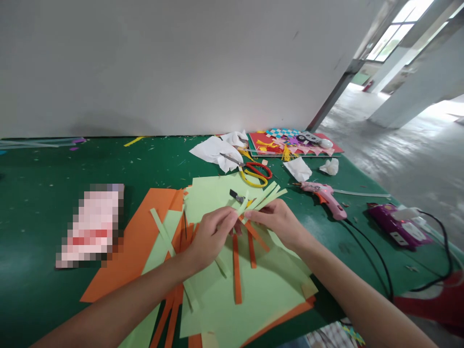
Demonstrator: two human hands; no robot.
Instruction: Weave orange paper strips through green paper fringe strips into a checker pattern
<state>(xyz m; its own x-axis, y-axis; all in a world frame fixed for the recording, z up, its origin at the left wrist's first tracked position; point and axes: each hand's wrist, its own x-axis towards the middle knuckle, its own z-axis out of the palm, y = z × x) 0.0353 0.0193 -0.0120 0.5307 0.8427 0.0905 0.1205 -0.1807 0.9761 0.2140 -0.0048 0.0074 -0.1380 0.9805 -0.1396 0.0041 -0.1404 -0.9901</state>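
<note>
My left hand [216, 231] and my right hand [277, 220] meet above the pile of paper, both closed on one bundle of paper strips. Light green strips [270, 195] fan out from the fingers to the upper right, and orange strips [237, 275] hang down below. The exact weave or join between the fingertips is hidden. Beneath lie light green sheets [250, 304] over orange sheets [132, 246]. Loose green strips [162, 231] and orange strips [172, 319] rest left of my left hand. A dark-tipped tool, perhaps a craft knife [236, 195], lies just beyond the fingers.
Scissors [256, 173] with red and yellow handles lie behind the hands, near crumpled white paper [217, 151]. To the right are a pink glue gun [324, 195] and a purple power strip [393, 224] with cables. A pixelated pink object [92, 224] lies left.
</note>
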